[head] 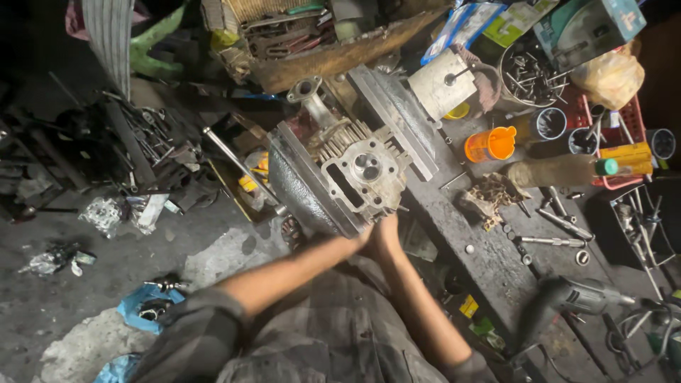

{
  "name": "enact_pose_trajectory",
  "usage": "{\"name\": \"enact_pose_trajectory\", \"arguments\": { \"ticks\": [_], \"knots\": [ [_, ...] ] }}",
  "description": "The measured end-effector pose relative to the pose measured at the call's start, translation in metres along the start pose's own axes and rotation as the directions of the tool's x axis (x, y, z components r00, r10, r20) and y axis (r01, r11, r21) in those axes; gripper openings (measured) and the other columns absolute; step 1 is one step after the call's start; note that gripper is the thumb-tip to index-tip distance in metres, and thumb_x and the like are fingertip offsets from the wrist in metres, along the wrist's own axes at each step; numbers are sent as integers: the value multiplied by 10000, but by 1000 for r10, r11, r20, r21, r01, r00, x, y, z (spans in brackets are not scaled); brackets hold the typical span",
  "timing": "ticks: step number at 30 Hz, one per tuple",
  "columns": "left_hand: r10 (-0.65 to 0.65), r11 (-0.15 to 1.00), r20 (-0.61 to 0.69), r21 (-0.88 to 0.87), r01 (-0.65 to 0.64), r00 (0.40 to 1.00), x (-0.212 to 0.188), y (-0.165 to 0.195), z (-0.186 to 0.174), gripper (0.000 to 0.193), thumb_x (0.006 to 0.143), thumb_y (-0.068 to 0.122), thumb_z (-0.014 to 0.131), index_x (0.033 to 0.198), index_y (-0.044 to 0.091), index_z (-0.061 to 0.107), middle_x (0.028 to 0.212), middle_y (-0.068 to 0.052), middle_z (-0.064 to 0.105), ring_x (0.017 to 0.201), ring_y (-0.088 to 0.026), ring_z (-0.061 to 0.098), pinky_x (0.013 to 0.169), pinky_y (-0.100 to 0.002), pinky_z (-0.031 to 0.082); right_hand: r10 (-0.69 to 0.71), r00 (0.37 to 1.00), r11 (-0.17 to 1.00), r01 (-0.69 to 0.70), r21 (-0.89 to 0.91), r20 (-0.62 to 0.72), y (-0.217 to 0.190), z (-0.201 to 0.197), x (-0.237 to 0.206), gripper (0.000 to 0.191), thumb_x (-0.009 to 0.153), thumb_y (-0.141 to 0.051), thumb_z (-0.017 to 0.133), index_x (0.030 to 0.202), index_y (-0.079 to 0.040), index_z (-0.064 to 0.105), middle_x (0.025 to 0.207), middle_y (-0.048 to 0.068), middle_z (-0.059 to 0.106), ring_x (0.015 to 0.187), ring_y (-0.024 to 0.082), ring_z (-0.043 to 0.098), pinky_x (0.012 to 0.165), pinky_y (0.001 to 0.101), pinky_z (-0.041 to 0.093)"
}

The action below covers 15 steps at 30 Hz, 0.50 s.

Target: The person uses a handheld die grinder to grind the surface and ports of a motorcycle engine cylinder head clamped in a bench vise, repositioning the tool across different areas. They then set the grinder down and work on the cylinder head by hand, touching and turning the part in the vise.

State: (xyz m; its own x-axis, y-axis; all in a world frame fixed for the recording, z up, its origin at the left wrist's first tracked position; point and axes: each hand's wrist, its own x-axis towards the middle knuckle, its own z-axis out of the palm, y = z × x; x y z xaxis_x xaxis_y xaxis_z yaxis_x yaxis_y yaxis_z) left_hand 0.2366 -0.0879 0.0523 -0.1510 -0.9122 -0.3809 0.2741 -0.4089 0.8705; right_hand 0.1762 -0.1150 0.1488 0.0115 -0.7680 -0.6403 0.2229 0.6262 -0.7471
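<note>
1. The grey finned metal engine cylinder head (362, 170) sits clamped in a large steel bench vise (312, 188) at the left edge of the dark, cluttered table (489, 262).
2. The left hand (365, 237) and right hand (386, 228) meet at the head's near lower corner, touching it; whether either grip is closed cannot be told.
3. An orange plastic cup (491, 144) stands near the table's far edge, and a grey electric drill (578, 296) lies towards its near right corner.

Cylinder head (362, 174): grey finned casting, clamped between vise jaws, port face up, two round valves showing; intake pipe angles away toward upper left of vise (305, 188).
</note>
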Motion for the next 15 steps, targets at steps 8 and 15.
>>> {"name": "enact_pose_trajectory", "arguments": {
  "ticks": [8,15],
  "knots": [
    [-69,996,-98,-56,64,993,-2,-1,-1,577,1080,409,407,1502,17,392,1563,-114,380,1452,-238,325,1176,-342,269,-410,910,894,414,-169,57,35,-13,16,519,1056,-428,432,1415,-63,518,1391,63,602,1259,182,557,1074,388,441],
    [23,990,33,-139,-19,999,-32,-9,9,656,1087,455,367,1560,1,347,1665,-132,313,1554,-252,253,1249,-339,207,44,995,991,-55,122,87,22,-11,9,535,1041,-433,428,1378,-41,566,1294,105,650,1147,247,606,993,416,485]
  ]
}}
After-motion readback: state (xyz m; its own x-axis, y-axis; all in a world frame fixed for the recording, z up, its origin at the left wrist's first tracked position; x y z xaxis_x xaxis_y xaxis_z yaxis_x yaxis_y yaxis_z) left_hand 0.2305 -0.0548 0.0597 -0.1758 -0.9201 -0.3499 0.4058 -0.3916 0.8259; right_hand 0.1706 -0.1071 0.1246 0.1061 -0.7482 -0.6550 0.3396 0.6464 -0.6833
